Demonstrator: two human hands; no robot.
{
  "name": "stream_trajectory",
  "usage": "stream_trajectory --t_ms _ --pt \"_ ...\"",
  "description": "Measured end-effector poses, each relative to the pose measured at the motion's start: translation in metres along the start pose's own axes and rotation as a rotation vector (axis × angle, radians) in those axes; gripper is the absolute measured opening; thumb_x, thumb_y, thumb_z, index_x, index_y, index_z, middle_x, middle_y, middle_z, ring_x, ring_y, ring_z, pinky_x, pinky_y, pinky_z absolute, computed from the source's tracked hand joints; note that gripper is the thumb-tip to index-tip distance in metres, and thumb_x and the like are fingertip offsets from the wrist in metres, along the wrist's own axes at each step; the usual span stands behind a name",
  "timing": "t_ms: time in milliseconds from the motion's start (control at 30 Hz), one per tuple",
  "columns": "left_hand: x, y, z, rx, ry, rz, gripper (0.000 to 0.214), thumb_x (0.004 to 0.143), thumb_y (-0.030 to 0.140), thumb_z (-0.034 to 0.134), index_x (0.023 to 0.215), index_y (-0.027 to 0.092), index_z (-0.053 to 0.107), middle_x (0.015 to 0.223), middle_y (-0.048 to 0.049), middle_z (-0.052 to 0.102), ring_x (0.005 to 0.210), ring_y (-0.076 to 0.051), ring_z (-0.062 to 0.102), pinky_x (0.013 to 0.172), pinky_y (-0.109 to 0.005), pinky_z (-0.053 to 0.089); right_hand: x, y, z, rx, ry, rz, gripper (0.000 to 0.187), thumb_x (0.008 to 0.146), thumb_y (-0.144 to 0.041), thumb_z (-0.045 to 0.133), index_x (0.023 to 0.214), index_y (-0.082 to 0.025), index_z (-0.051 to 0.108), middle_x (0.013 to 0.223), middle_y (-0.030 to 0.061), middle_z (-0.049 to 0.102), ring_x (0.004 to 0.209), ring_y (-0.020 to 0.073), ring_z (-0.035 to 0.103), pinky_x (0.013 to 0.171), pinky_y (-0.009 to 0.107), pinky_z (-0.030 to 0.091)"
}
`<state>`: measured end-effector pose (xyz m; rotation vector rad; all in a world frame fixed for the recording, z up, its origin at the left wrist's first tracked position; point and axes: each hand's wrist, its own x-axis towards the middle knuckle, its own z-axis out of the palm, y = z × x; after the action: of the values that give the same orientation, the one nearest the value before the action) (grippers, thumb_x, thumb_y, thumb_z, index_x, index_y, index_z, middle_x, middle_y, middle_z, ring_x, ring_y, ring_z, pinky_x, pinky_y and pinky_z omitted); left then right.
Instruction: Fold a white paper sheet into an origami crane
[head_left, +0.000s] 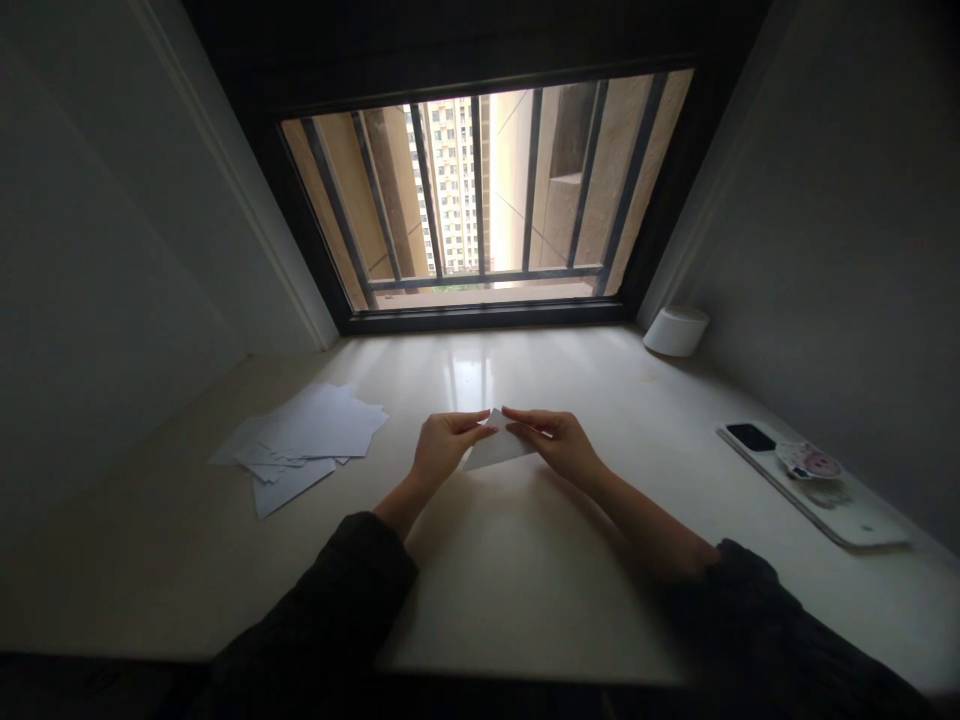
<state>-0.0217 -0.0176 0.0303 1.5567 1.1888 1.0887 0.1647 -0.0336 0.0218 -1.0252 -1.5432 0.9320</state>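
Note:
Between my two hands is a small piece of white paper, held just above the pale sill with a pointed corner at the top. My left hand pinches its upper left edge between thumb and fingers. On the other side, my right hand pinches the upper right edge the same way. The paper looks folded into a triangle-like shape, though the fingers cover part of it. Off to the left lies a loose, overlapping pile of white paper sheets.
A phone with a cartoon grip on its back lies at the right. By the right wall stands a white round object. A dark-framed window with bars closes off the far side. The sill's front edge runs along the bottom.

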Motion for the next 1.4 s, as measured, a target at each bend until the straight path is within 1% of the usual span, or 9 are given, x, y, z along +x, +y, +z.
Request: stream_trajectory --t_ms 133,233,300,400,467,700,933,1167,1400 --pt "0.001 0.001 -0.001 -0.055 -0.06 -0.062 0.029 0.061 0.04 0.075 0.082 0.018 0.075 0.074 -0.0064 0.073 0.064 -0.019 0.064 0.061 -0.029 0.048 0.002 0.003 -0.001 0.036 -0.016 0.072 0.037 0.073 -0.038 0.067 0.106 -0.02 0.068 0.092 0.0073 0.073 0.08 0.0245 0.067 0.072 0.038 0.053" --pt "0.003 0.002 -0.001 -0.146 -0.015 -0.094 0.029 0.061 0.038 0.076 0.08 0.017 0.075 0.075 -0.0078 0.073 0.065 -0.018 0.064 0.062 -0.029 0.048 0.004 0.004 -0.003 0.101 0.102 0.148 0.06 0.064 -0.04 0.074 0.118 -0.019 0.059 0.079 0.005 0.072 0.07 0.0207 0.066 0.066 0.035 0.054" --pt "0.004 0.003 0.002 -0.227 0.061 -0.099 0.031 0.061 0.038 0.076 0.081 0.015 0.075 0.078 -0.0085 0.073 0.067 -0.019 0.064 0.064 -0.03 0.05 0.006 0.003 -0.001 0.183 0.185 0.228 0.067 0.059 -0.041 0.078 0.118 -0.019 0.058 0.074 0.0033 0.071 0.066 0.0186 0.065 0.062 0.033 0.055" --pt "0.002 0.005 0.011 -0.356 0.163 -0.091 0.031 0.061 0.038 0.075 0.081 0.014 0.074 0.08 -0.0081 0.072 0.071 -0.018 0.064 0.069 -0.031 0.051 0.005 -0.002 0.008 0.325 0.154 0.389 0.046 0.058 -0.044 0.077 0.093 -0.016 0.068 0.071 0.0047 0.068 0.063 0.0174 0.063 0.056 0.029 0.054" --pt "-0.001 0.006 0.02 -0.398 0.185 -0.078 0.029 0.061 0.037 0.075 0.079 0.015 0.073 0.078 -0.0066 0.072 0.071 -0.017 0.063 0.071 -0.03 0.05 0.003 -0.006 0.016 0.354 0.128 0.43 0.036 0.058 -0.045 0.077 0.078 -0.016 0.069 0.073 0.0072 0.069 0.064 0.0179 0.063 0.054 0.028 0.052" --pt "-0.009 0.009 0.032 -0.386 0.258 -0.06 0.027 0.063 0.038 0.074 0.079 0.016 0.072 0.078 -0.005 0.071 0.072 -0.015 0.061 0.068 -0.027 0.048 0.0 -0.007 0.023 0.307 0.209 0.383 0.038 0.058 -0.049 0.074 0.072 -0.014 0.072 0.071 0.0084 0.07 0.057 0.0157 0.057 0.051 0.028 0.043" --pt "-0.007 0.006 0.03 -0.435 0.255 -0.099 0.03 0.063 0.039 0.074 0.08 0.014 0.071 0.078 -0.0061 0.071 0.071 -0.015 0.061 0.067 -0.027 0.048 0.002 0.0 0.017 0.304 0.137 0.392 0.033 0.059 -0.047 0.075 0.068 -0.015 0.072 0.061 0.0044 0.064 0.054 0.0128 0.052 0.051 0.026 0.039" --pt "-0.005 0.001 0.028 -0.441 0.268 -0.113 0.034 0.062 0.042 0.074 0.08 0.012 0.071 0.078 -0.0066 0.07 0.07 -0.016 0.061 0.067 -0.028 0.049 0.001 0.004 0.011 0.365 0.003 0.412 0.037 0.063 -0.051 0.071 0.07 -0.014 0.072 0.064 0.0058 0.066 0.059 0.0136 0.057 0.057 0.026 0.043" --pt "-0.005 0.003 0.025 -0.431 0.254 -0.104 0.03 0.062 0.042 0.073 0.071 0.014 0.067 0.072 -0.0031 0.066 0.067 -0.013 0.059 0.065 -0.026 0.047 0.001 0.001 0.006 0.19 0.044 0.34 0.034 0.061 -0.049 0.072 0.057 -0.016 0.068 0.06 0.004 0.065 0.057 0.0133 0.054 0.055 0.026 0.04"
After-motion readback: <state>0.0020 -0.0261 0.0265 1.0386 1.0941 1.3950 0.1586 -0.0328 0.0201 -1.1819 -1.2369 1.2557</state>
